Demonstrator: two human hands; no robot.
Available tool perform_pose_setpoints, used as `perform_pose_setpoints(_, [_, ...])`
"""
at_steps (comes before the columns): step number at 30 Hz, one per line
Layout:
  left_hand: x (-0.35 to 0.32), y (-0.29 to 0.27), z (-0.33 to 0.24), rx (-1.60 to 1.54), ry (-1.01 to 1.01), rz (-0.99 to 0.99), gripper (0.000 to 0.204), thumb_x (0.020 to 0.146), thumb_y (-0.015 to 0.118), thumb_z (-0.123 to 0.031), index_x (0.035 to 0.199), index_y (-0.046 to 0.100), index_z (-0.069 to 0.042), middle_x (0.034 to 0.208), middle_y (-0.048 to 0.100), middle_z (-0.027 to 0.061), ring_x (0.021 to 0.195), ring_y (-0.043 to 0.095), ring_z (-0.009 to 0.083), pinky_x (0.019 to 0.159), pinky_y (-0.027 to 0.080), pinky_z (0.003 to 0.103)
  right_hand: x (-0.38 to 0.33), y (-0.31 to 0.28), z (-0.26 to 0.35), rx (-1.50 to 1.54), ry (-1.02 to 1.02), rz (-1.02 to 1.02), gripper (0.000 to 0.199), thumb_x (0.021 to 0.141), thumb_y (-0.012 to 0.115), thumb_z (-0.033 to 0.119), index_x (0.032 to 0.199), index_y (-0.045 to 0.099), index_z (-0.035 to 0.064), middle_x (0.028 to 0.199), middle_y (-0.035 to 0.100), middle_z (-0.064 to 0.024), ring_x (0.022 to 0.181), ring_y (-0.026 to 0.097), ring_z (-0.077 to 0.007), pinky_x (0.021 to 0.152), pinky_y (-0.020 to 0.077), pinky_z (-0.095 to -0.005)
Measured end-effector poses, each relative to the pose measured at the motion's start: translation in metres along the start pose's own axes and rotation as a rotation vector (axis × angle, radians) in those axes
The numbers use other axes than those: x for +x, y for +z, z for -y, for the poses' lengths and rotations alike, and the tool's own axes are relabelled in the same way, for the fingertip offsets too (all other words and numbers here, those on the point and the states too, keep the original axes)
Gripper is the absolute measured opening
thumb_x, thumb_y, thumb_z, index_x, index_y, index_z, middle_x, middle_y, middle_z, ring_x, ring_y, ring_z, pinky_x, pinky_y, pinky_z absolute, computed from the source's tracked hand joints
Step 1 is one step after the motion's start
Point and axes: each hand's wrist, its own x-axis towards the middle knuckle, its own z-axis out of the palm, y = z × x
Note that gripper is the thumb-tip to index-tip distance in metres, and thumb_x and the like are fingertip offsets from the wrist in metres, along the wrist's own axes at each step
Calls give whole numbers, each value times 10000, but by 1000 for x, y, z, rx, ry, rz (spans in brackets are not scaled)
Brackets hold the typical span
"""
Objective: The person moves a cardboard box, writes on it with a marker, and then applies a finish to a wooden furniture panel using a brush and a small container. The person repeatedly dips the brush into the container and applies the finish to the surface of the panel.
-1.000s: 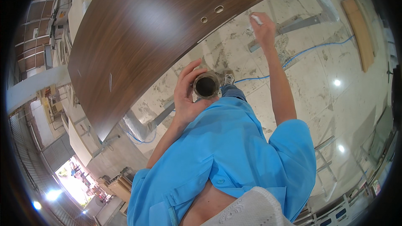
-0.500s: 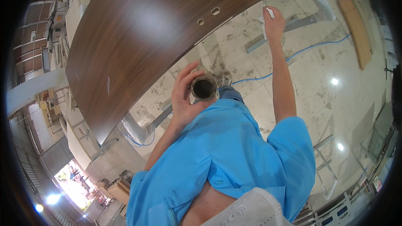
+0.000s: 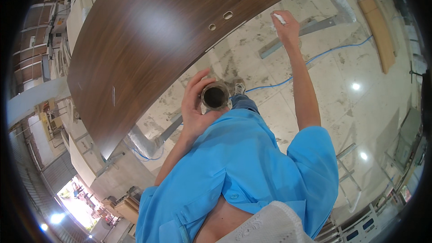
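Two hands: left hand [image 3: 194,112] grips one cup [image 3: 215,96]; right hand [image 3: 286,28] pinches one white piece [image 3: 279,18]

No packages, labels or signs show anywhere around the wooden door panel [image 3: 148,40]. No screens appear on the tiled floor [image 3: 360,108] either.

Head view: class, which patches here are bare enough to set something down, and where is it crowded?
Free: most of the brown panel, apart from two holes near its edge; shiny floor right of the blue cable. Crowded: under the panel's lower end, with duct and frames.

White item [image 3: 279,18] in fist unidentifiable
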Motion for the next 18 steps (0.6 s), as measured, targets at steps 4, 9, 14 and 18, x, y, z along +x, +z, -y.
perform_pose_setpoints(4, [-3,1,-3,-21,4,-8,748,670,875,22,1364,599,-19,1571,392,167,1352,550,265,1108,494,393,17,-6,-7,-155,106,-272,273,914,745,284,1082,765,70,1068,750,-176,989,706,-362,884,539,-418])
perform_pose_setpoints(9, [-18,-3,-6,10,-19,-55,734,670,895,-8,1351,624,-52,1565,422,148,1362,549,265,1101,499,390,105,-58,-23,-298,-249,-488,278,942,733,316,1119,761,103,1084,748,-171,1029,694,-372,908,527,-441])
perform_pose_setpoints(14, [-43,-16,-4,24,-12,-65,752,652,901,-26,1353,634,-89,1569,440,139,1410,485,272,1130,442,394,193,-60,-21,-485,-392,-332,357,1007,649,397,1206,739,113,1189,728,-149,1129,664,-355,970,505,-425])
perform_pose_setpoints(18, [-73,-29,0,73,14,-135,737,685,909,-43,1365,632,-117,1568,449,123,1395,508,268,1122,467,395,174,-25,-28,-477,-411,-7,337,1003,664,322,1224,726,74,1240,714,-147,1189,648,-330,1026,484,-405])
